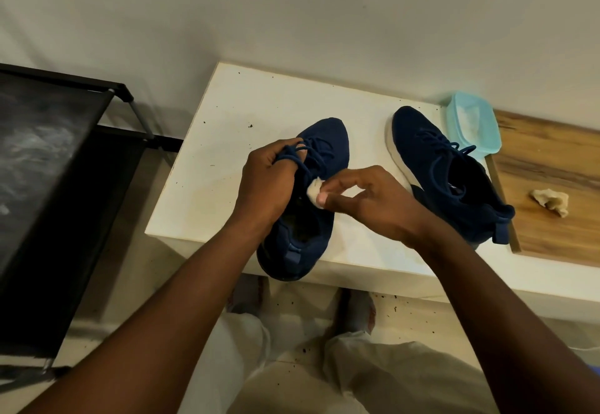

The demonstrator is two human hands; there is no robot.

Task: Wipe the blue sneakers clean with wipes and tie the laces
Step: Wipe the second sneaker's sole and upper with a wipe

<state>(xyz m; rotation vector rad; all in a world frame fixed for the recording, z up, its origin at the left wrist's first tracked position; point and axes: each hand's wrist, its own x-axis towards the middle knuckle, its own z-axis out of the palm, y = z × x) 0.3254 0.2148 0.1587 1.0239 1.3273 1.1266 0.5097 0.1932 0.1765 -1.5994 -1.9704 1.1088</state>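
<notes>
Two dark blue sneakers stand on a white table (227, 115). The near sneaker (319, 150) points away from me at the table's front edge, its heel over the edge. My left hand (266, 183) grips its blue laces (292, 154), with loops wound round the fingers. My right hand (367, 199) pinches a small crumpled white wipe (314, 189) against the shoe's right side by the laces. The second sneaker (448, 173) lies to the right with a white sole and loose laces.
A pale blue wipe tub (474, 128) stands behind the second sneaker. A used crumpled wipe (552, 201) lies on a wooden board (552, 160) at the right. A black rack (58, 160) stands to the left. Dark crumbs dot the table and floor.
</notes>
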